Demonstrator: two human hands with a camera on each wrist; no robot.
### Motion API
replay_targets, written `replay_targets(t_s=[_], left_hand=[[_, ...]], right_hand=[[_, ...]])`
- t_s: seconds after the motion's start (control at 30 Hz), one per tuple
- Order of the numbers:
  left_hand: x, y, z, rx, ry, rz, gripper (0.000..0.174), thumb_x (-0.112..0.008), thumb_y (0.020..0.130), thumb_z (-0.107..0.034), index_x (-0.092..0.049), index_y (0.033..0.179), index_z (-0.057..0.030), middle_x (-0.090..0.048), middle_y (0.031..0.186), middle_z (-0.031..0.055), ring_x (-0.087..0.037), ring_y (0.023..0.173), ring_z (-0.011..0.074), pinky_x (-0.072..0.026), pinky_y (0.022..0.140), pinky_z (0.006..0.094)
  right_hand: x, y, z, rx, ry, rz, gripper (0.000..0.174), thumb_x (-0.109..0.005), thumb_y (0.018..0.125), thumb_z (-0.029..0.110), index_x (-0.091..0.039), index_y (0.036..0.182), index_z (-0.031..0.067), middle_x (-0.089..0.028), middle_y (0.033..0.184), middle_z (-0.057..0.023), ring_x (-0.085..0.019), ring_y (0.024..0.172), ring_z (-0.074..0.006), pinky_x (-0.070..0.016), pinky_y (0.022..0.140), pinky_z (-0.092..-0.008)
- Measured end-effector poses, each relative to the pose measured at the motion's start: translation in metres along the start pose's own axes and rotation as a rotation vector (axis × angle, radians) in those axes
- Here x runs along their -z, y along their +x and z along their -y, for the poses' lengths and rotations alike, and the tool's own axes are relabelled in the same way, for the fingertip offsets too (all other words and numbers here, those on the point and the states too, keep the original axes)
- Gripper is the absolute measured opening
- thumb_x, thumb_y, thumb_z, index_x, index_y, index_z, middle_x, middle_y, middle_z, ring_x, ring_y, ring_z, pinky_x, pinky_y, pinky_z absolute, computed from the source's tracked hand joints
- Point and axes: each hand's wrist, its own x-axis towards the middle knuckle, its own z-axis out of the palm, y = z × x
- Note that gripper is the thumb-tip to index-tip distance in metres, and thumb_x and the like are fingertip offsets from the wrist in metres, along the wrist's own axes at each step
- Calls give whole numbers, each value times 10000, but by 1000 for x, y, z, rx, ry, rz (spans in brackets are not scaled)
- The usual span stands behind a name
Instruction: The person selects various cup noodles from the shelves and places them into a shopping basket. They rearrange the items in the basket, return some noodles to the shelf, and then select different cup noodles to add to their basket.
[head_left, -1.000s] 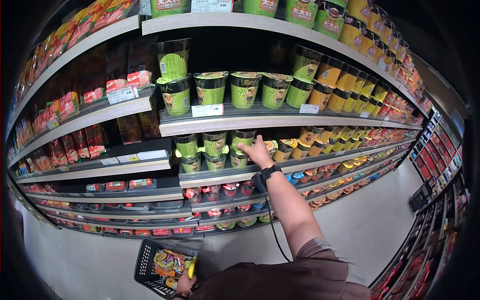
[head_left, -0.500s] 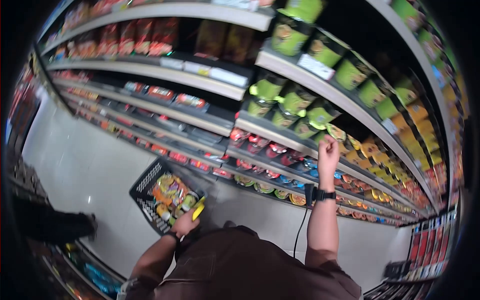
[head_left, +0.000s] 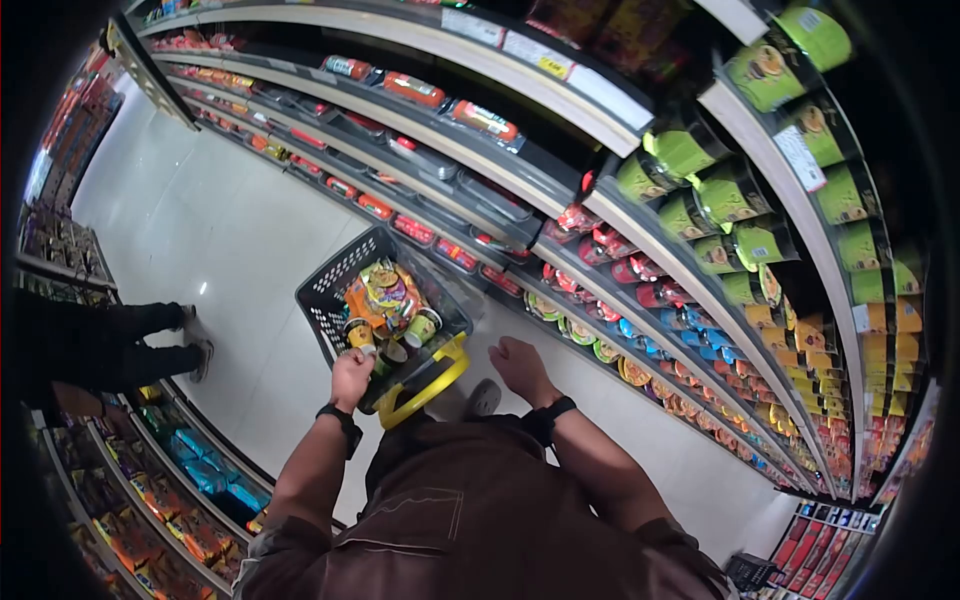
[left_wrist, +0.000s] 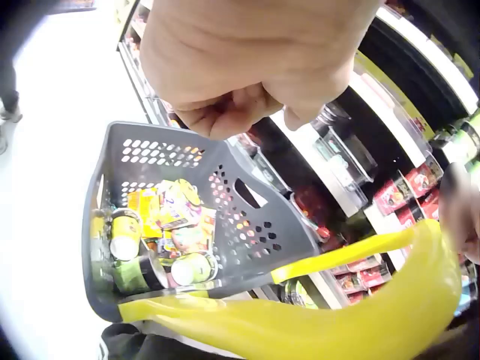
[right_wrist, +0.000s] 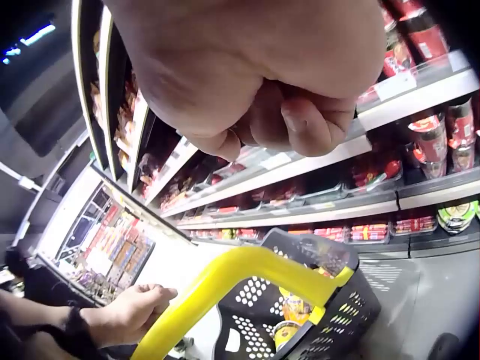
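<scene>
In the head view, my left hand [head_left: 350, 378] is curled and holds nothing, beside the near edge of a dark grey shopping basket [head_left: 320, 310]. A yellow basket handle [head_left: 425, 388] stands raised between my two hands. Across from it, my right hand [head_left: 520, 365] makes a loose fist with nothing in it; the right wrist view shows its fingers [right_wrist: 311, 124] bent toward the palm. Inside the basket lie bright snack packets [head_left: 385, 285], a yellow cup [head_left: 358, 335] and a green cup [head_left: 423, 326].
Long shelves run along the right, with green instant noodle cups [head_left: 730, 195] and red packaged goods [head_left: 410, 90]. A person in dark trousers [head_left: 150, 325] stands at the left, beside low shelves of snack bags [head_left: 160, 500]. Pale floor [head_left: 230, 240] lies between.
My right hand has drawn back from the green noodle cups to in front of my body. My left hand has let go of the yellow handle. The view has turned down and left.
</scene>
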Motion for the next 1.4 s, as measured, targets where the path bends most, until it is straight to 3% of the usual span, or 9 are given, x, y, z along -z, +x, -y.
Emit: replay_targets(t_s=[0.07, 0.2, 0.37, 0.63, 0.73, 0.83, 0.87, 1.17, 1.4], left_hand=[[15, 6, 10, 39, 95, 17, 319, -632, 871, -245, -563, 695, 12, -539, 575, 86, -500, 540, 159, -424, 549, 344], [30, 15, 19, 38, 322, 108, 313, -569, 882, -272, -631, 785, 19, -626, 695, 217, -630, 676, 374, -481, 642, 445], [25, 48, 39, 52, 553, 396, 381, -509, 895, -319, -645, 832, 31, -653, 808, 246, -643, 829, 414, -501, 744, 484], [-26, 104, 108, 131, 772, 789, 360, -499, 877, -321, -680, 884, -10, -683, 915, 211, -652, 946, 374, -503, 831, 472], [-51, 128, 153, -127, 1042, 953, 324, -581, 828, -298, -667, 962, -16, -675, 965, 182, -655, 954, 360, -517, 847, 463], [-70, 139, 163, -109, 984, 686, 333, -613, 808, -274, -646, 1037, -35, -633, 1050, 195, -625, 993, 379, -510, 862, 473], [-78, 149, 177, -37, 1003, 729, 450, -643, 812, -272, -533, 1194, -61, -578, 1169, 195, -610, 1057, 379, -523, 866, 468], [-98, 173, 197, -148, 1038, 718, 475, -670, 772, -195, -548, 1221, -98, -470, 1268, 124, -554, 1122, 350, -502, 875, 468], [-106, 177, 220, -49, 1167, 847, 782, -775, 693, -302, -426, 1376, -145, -346, 1464, 106, -464, 1266, 333, -465, 941, 488]], right_hand=[[-16, 7, 17, 54, 46, 21, 271, -574, 870, 250, -523, 769, 3, -563, 738, -218, -553, 723, -429, -424, 632, -476], [-59, 19, 31, 184, 74, 47, 224, -583, 863, 216, -518, 743, 38, -551, 688, -178, -556, 687, -414, -424, 611, -488], [-89, 33, 41, 190, -29, 209, 299, -613, 884, 294, -529, 709, 67, -545, 668, -131, -564, 662, -364, -427, 588, -461], [-98, 37, 41, 130, -97, 151, 351, -622, 900, 374, -596, 749, 59, -571, 841, -47, -587, 748, -251, -468, 614, -367], [-96, 36, 51, -14, -72, 124, 316, -642, 892, 352, -635, 753, 68, -588, 786, -52, -600, 737, -270, -482, 609, -395], [-105, 36, 45, -49, -73, 31, 211, -664, 863, 239, -632, 736, 73, -611, 768, -45, -612, 709, -273, -503, 614, -400], [-104, 37, 45, -86, -52, 35, 149, -657, 845, 211, -643, 772, 83, -623, 785, -46, -613, 717, -273, -506, 628, -389], [-94, 39, 50, -115, -2, 132, 51, -606, 773, 100, -657, 771, 104, -631, 756, -9, -624, 728, -214, -510, 698, -349], [-95, 36, 45, -146, -31, 176, 22, -627, 755, 114, -646, 743, 112, -616, 722, 9, -609, 660, -198, -509, 643, -331]])
